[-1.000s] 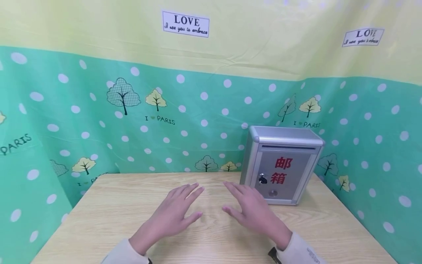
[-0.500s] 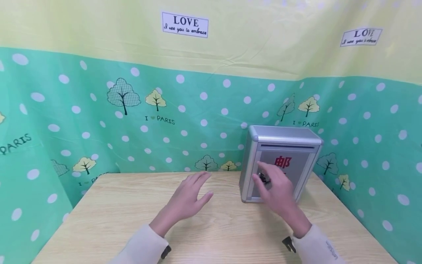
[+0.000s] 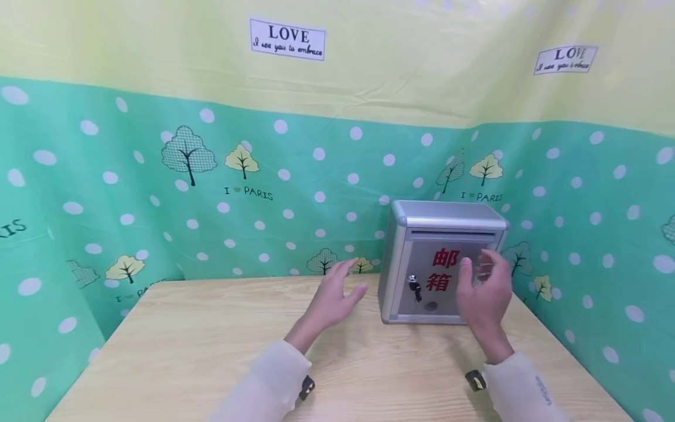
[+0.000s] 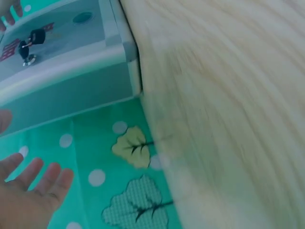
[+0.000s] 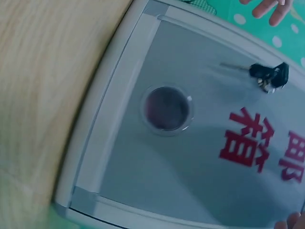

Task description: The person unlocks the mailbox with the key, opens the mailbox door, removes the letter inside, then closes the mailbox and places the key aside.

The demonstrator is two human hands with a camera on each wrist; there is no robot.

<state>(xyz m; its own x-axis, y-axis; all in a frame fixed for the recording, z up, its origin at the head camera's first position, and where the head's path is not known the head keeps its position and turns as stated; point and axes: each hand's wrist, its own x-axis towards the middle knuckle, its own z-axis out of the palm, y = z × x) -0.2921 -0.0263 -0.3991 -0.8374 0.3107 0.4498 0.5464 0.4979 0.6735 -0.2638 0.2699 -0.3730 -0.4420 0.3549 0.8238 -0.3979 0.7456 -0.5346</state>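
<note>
- box (image 3: 435, 264): smooth, satin-looking metal
- lock (image 3: 412, 278): shiny metal
- key head (image 4: 37, 36): black, plastic-looking
- table (image 3: 221, 334): smooth, pale wood grain
- backdrop (image 3: 295, 225): creased cloth, faint sheen
- sleeve (image 3: 271, 375): matt cloth

A silver mailbox (image 3: 422, 252) is supported upright by the pale wood-grain tabletop (image 3: 200, 340), near its far right corner.

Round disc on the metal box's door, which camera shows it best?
The right wrist view: there the round disc appears large, whole and face-on enough to see its clear rim against the door. The head view shows it small, low on the door; the left wrist view shows it as a flattened oval near the top.
</note>
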